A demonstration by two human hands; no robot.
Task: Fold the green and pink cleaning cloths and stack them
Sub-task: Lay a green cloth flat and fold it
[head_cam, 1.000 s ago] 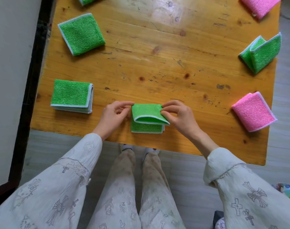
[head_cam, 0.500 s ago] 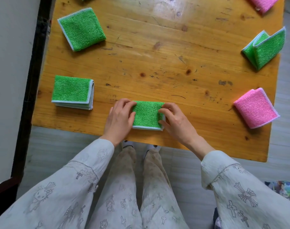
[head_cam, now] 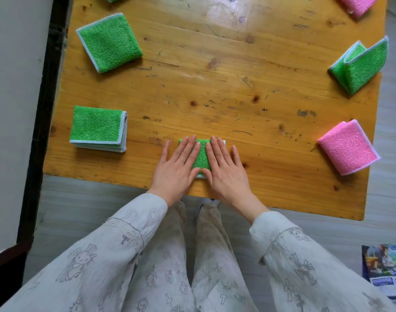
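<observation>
Hands (head_cam: 201, 167) now flattened, cloth (head_cam: 201, 157) long axis sideways

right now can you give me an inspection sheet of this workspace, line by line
surface: wooden table, scuffed, dark knots and stains
job's things: green cloth folded, pressed flat near the front edge; stack of folded green cloths at left; green cloth at back left; half-open green cloth at right; pink cloth at right; another pink cloth at the far right corner
clutter: nothing seen on the table
hands: left hand and right hand flat on the cloth, fingers straight
cables: nothing seen
surroundings: printed packet on the floor at right
</observation>
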